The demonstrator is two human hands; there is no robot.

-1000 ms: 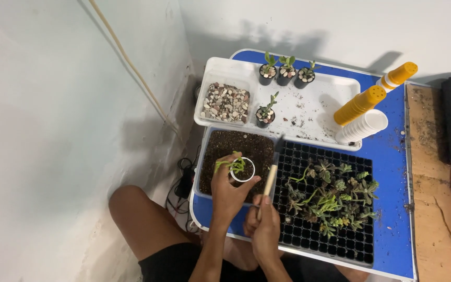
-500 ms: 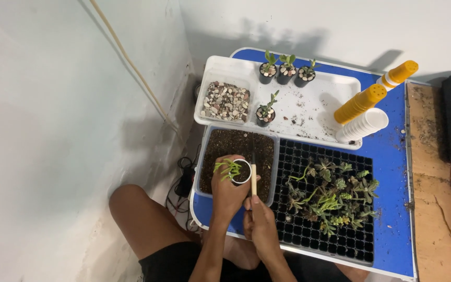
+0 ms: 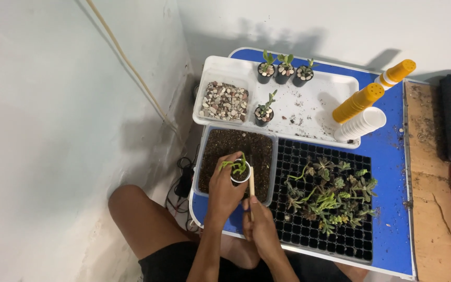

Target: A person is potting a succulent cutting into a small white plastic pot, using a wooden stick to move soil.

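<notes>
Left hand [image 3: 224,183] grips small white pot [image 3: 240,173] w/ green cutting [image 3: 235,165] in it, held over soil tub [image 3: 234,145] at near left of blue table [image 3: 392,156]; right hand [image 3: 259,222] clenched on wooden stick [image 3: 251,183], tip by pot rim; looks like soil's being tamped, so this pot seems part done; four potted plants [image 3: 284,70] w/ pebble topping sit finished in white tray [image 3: 330,99] at far side; pebbles [image 3: 224,101] unused for this one; many cuttings left in black cell tray [image 3: 309,230]; stacked pots [image 3: 360,124] to the right wait.
</notes>
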